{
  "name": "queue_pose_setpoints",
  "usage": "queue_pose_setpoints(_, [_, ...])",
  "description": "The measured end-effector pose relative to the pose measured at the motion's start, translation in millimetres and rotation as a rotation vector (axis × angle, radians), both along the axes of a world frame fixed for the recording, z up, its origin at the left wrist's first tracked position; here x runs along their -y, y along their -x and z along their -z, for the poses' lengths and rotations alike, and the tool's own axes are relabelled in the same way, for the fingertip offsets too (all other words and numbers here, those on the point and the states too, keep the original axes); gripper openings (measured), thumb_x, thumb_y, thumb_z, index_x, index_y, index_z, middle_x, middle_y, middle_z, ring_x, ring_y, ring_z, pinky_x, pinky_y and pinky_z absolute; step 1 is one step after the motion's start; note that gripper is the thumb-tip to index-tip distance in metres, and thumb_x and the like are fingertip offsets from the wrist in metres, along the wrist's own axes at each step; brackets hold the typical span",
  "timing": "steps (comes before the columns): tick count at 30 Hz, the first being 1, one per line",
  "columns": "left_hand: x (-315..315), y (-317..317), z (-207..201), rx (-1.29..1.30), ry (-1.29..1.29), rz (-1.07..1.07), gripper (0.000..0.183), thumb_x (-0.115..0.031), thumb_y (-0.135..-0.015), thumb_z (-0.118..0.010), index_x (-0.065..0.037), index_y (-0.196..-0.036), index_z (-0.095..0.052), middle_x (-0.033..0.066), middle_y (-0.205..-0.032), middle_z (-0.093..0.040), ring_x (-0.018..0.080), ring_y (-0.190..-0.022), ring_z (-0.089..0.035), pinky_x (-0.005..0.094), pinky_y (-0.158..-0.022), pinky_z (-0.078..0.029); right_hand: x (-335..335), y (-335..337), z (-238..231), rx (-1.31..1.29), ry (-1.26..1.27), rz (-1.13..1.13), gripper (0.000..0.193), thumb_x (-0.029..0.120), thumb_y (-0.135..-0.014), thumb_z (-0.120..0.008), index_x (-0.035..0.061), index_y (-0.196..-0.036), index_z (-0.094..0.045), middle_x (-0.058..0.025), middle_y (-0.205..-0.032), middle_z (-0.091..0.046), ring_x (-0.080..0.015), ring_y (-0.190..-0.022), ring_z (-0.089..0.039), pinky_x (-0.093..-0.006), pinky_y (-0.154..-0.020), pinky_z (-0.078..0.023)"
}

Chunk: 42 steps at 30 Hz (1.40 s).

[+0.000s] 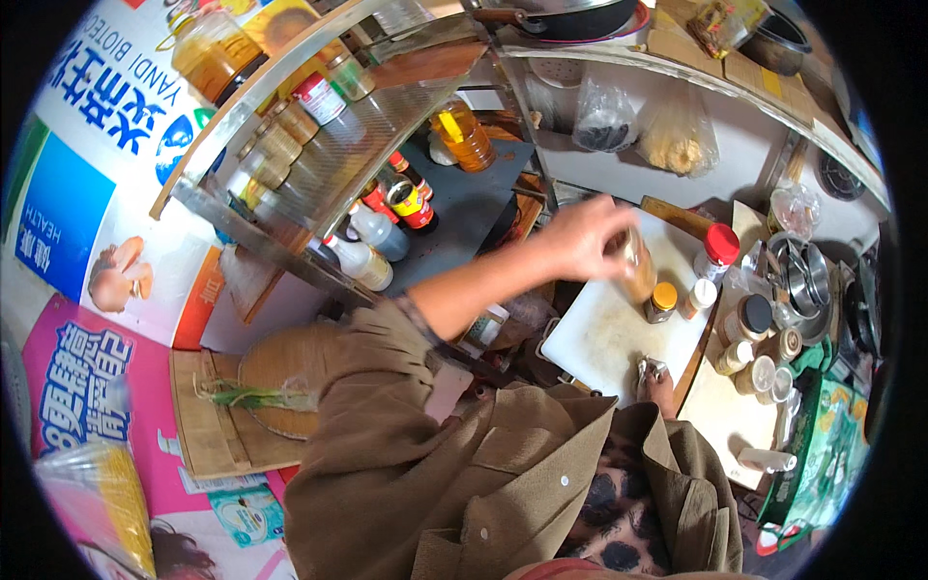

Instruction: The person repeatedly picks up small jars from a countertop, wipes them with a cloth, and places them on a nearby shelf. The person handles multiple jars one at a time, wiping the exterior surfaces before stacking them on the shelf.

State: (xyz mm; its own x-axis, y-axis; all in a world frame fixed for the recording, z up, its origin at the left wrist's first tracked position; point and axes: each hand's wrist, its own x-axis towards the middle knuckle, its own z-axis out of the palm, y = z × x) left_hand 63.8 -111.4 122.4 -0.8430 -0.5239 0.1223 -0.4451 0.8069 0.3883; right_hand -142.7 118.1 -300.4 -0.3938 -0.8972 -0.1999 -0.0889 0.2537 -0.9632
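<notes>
My left hand (590, 240) stretches across and grips the top of a brown-filled jar (638, 275) over the white cutting board (607, 329). Motion smears the hand a little, and I cannot tell whether the jar touches the board. Beside that jar are a small dark jar with a yellow lid (661, 303), a white-capped jar (699, 298) and a red-lidded jar (718, 249). At the board's near right edge, my right hand (661, 394) is closed on a small crumpled pale cloth (653, 369); the sleeve covers its wrist.
Several spice jars (749, 317) and a steel bowl with utensils (800, 275) crowd the right. An open shelf (387, 106) and a grey lower shelf with bottles (454, 208) stand left of the board. Green onions (266, 396) lie on a wooden surface at lower left.
</notes>
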Motion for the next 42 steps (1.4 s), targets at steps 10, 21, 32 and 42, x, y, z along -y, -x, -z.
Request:
queue_pose_setpoints(10, [109.7, -114.9, -217.8, -0.111, 0.743, -0.487, 0.058, -0.044, -0.089, -0.067, -0.021, -0.141, -0.056, 0.0205, -0.115, -0.063, 0.0366, -0.105, -0.063, 0.0456, -0.092, -0.051, 2.6, 9.7, 22.8, 0.328, -0.070, 0.032, 0.030, 0.006, -0.097, -0.060, 0.0009, -0.127, -0.061, -0.0085, -0.108, -0.071, -0.0179, -0.096, -0.065, -0.0310, -0.084, -0.052])
queue_pose_setpoints(21, [228.0, -205.4, -212.8, 0.339, 0.727, -0.811, 0.056, -0.042, -0.095, -0.063, -0.038, -0.149, -0.048, 0.0199, -0.149, -0.046, 0.0444, -0.136, -0.040, 0.0518, -0.115, -0.034, -3.9, 1.7, -0.2, 0.156, -0.082, 0.057, 0.029, 0.005, -0.097, -0.060, -0.0006, -0.125, -0.062, -0.0081, -0.110, -0.069, -0.0170, -0.097, -0.063, -0.0314, -0.084, -0.051])
queue_pose_setpoints(32, [308.1, -304.0, -225.5, 0.434, 0.384, -1.166, 0.069, -0.035, -0.093, -0.066, -0.036, -0.156, -0.035, 0.0045, -0.160, -0.039, 0.0311, -0.145, -0.040, 0.0526, -0.120, -0.031, -11.1, -13.0, 1.2, 0.104, 0.040, 0.162, 0.030, 0.005, -0.096, -0.060, 0.0028, -0.126, -0.063, -0.0069, -0.110, -0.069, -0.0168, -0.094, -0.063, -0.0315, -0.080, -0.051])
queue_pose_setpoints(42, [369.4, -362.3, -202.9, 0.479, 0.619, -1.159, 0.062, -0.035, -0.093, -0.066, -0.032, -0.150, -0.042, 0.0129, -0.144, -0.054, 0.0347, -0.133, -0.050, 0.0551, -0.108, -0.039, -14.6, -9.6, 5.0, 0.042, -0.139, 0.187, 0.029, 0.005, -0.097, -0.058, 0.0004, -0.124, -0.066, -0.0104, -0.113, -0.071, -0.0208, -0.103, -0.065, -0.0334, -0.091, -0.050])
